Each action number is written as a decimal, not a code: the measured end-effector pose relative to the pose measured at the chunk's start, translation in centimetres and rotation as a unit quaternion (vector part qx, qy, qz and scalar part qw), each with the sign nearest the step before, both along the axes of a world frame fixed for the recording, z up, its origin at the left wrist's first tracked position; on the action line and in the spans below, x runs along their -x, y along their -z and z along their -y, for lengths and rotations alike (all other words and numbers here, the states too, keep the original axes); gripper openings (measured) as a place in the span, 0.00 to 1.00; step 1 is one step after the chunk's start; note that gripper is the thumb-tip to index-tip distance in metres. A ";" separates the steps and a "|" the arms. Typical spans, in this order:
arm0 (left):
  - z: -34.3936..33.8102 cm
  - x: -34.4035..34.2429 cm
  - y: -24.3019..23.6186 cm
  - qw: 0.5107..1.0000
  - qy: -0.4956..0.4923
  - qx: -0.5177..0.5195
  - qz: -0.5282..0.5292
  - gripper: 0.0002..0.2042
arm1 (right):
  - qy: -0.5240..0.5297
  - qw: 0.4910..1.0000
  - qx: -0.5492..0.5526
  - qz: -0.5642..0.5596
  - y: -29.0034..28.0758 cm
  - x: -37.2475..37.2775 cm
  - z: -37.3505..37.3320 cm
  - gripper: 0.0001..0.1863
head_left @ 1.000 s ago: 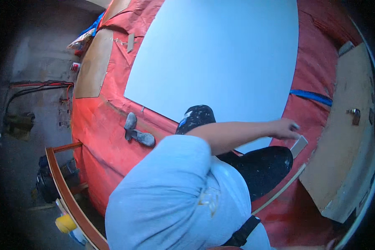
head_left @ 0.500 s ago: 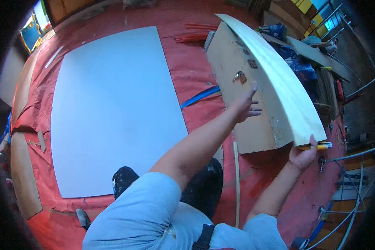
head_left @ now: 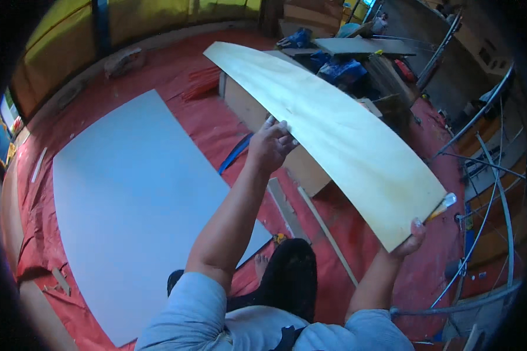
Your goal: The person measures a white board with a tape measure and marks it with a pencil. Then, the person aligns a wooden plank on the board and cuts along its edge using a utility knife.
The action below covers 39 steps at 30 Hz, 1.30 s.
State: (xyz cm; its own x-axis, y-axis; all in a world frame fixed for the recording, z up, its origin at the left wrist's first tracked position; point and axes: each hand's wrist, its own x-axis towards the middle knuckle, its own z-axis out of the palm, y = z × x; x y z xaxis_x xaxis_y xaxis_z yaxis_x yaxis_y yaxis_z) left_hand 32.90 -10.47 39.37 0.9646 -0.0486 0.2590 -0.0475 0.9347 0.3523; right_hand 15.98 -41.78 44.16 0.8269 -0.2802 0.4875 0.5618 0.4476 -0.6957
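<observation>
A long pale plywood board (head_left: 339,137) is held up in front of me, slanting from far left to near right. My left hand (head_left: 270,143) grips its left long edge near the middle, fingertips showing at the edge. At the near right corner my right hand (head_left: 413,238) pinches the end, thumb on top and the other fingers hidden beneath. A slim yellow thing with a pale, clear-looking tip (head_left: 442,206) sticks out beside that hand; its kind is unclear. Partly behind the board stands a tan wooden box (head_left: 301,167).
A large white sheet (head_left: 140,205) lies on the red floor covering (head_left: 334,257) at my left. Narrow wood strips (head_left: 328,234), a blue strip (head_left: 235,153) and red rods (head_left: 200,83) lie nearby. Metal tubing (head_left: 492,169) stands at right; blue bags (head_left: 342,70) and boards are piled behind.
The plywood board has come up off the box and toward me. My left hand, open over the box before, now holds its left edge. My view has turned to the right.
</observation>
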 end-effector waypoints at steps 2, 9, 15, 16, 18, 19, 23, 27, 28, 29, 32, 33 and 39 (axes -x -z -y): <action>-1.5 3.1 -0.1 0.996 -0.011 -0.063 -0.055 0.20 | -0.095 0.994 -0.054 0.023 0.3 1.8 1.0 0.44; -10.7 14.4 4.8 0.988 -0.112 -0.059 -0.087 0.14 | -0.308 0.943 -0.094 -0.080 4.4 1.5 -1.4 0.44; -16.1 24.0 11.1 0.967 -0.186 -0.055 -0.167 0.15 | -0.366 0.910 -0.022 -0.196 10.1 -5.0 -8.9 0.37; -16.7 25.4 12.0 0.967 -0.198 -0.040 -0.153 0.19 | -0.363 0.907 -0.038 -0.211 11.9 -6.2 -10.2 0.38; -17.5 28.7 13.5 0.954 -0.230 -0.017 -0.190 0.22 | -0.423 0.873 -0.041 -0.239 15.3 -8.8 -11.6 0.37; -17.6 29.5 14.2 0.934 -0.272 -0.010 -0.231 0.24 | -0.400 0.881 -0.012 -0.252 17.1 -10.2 -12.2 0.37; -17.3 33.3 16.9 0.908 -0.342 -0.118 -0.214 0.20 | -0.467 0.830 0.026 -0.302 21.8 -12.6 -13.4 0.37; -15.3 34.4 17.7 0.897 -0.350 -0.018 -0.269 0.21 | -0.565 0.767 0.089 -0.292 20.2 -14.7 -13.3 0.39; -14.9 34.3 17.7 0.892 -0.371 0.005 -0.258 0.22 | -0.628 0.728 0.116 -0.249 19.5 -15.9 -13.8 0.37; -14.4 34.4 17.8 0.885 -0.369 0.028 -0.282 0.22 | -0.636 0.709 0.121 -0.280 19.8 -16.5 -14.4 0.37; -12.8 34.9 18.2 0.872 -0.384 0.045 -0.300 0.21 | -0.622 0.711 0.118 -0.307 19.9 -18.0 -14.8 0.30; -12.2 35.3 18.7 0.874 -0.384 0.045 -0.294 0.21 | -0.641 0.700 0.121 -0.291 20.3 -18.2 -14.7 0.27; -12.0 35.7 23.4 0.873 -0.314 0.008 -0.373 0.18 | -0.500 0.750 0.299 -0.312 22.3 -19.2 -14.5 0.22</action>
